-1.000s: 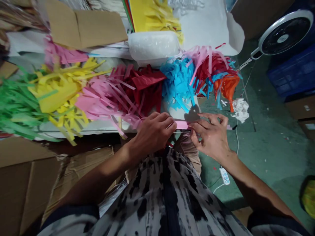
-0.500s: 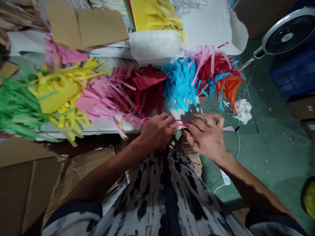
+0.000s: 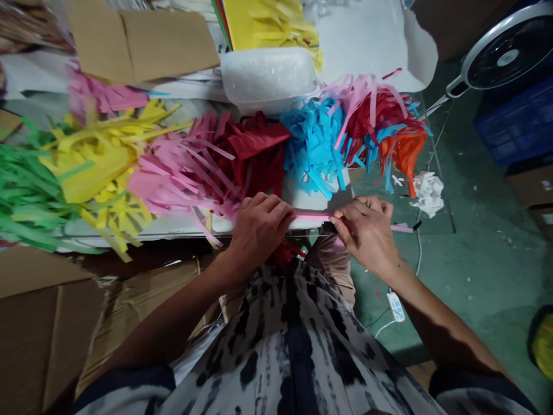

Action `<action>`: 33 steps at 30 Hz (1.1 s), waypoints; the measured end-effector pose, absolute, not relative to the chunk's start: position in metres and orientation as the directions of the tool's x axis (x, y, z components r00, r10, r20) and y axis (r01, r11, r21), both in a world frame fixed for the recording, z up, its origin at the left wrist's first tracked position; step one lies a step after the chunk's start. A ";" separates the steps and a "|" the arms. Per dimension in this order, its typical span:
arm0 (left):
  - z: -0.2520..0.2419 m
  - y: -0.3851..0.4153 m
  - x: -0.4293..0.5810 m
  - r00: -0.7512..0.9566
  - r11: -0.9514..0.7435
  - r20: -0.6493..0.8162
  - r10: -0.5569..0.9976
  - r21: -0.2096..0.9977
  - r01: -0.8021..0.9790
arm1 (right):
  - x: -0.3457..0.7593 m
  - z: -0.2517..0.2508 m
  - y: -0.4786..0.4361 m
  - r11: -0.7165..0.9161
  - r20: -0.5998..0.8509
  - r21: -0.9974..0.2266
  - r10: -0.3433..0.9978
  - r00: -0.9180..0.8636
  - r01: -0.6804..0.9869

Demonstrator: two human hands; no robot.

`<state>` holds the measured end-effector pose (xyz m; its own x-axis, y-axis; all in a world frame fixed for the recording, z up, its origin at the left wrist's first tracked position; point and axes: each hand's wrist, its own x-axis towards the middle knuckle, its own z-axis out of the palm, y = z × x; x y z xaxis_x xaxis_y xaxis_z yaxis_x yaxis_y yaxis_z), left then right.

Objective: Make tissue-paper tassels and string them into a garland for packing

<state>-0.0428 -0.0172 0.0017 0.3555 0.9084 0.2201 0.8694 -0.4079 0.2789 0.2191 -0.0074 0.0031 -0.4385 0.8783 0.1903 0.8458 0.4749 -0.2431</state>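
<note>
A narrow pink paper strip (image 3: 313, 217) stretches between my two hands at the table's front edge. My left hand (image 3: 261, 225) is closed on its left end, palm down, with pink fringe showing just beyond the fingers. My right hand (image 3: 365, 227) pinches the strip's right end between thumb and fingers. A light purple stick-like end (image 3: 401, 228) with a dark tip pokes out to the right of that hand. Close behind lie a blue fringed paper bunch (image 3: 313, 144), a dark red one (image 3: 254, 150) and a pink one (image 3: 173, 167).
Yellow (image 3: 99, 155) and green fringed paper (image 3: 30, 184) fill the table's left. A white plastic tub (image 3: 270, 78) stands behind the bunches, beside folded cardboard (image 3: 142, 43). Orange fringe (image 3: 404, 151) hangs at the right edge. A fan (image 3: 507, 56) and a power strip (image 3: 395, 306) are on the right.
My hands have moved apart, the left one leftward, exposing more of the pink strip between them. My right hand's spread fingers have closed into a pinch.
</note>
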 end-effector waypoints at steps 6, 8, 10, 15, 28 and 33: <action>0.007 -0.013 -0.044 0.295 -0.326 0.142 0.945 0.322 0.889 | 0.213 0.007 0.001 0.431 0.119 -0.256 0.902 -0.414 0.865; 0.008 -0.011 -0.044 0.291 -0.320 0.139 0.947 0.307 0.896 | 0.212 0.008 0.002 0.442 0.117 -0.239 0.897 -0.427 0.865; 0.010 -0.009 -0.043 0.297 -0.321 0.126 0.947 0.290 0.901 | 0.210 0.010 0.002 0.454 0.122 -0.215 0.891 -0.437 0.865; 0.012 -0.007 -0.037 0.283 -0.314 0.149 0.948 0.264 0.912 | 0.200 0.015 -0.005 0.482 0.207 -0.053 0.862 -0.463 0.875; 0.007 -0.011 -0.080 0.530 -0.612 0.462 0.711 0.036 0.790 | 0.242 0.000 -0.019 0.654 0.328 -0.093 0.732 -0.598 0.750; 0.014 -0.009 -0.049 0.558 -0.685 0.494 0.666 0.111 0.720 | 0.238 0.009 -0.016 0.642 0.270 -0.095 0.753 -0.601 0.761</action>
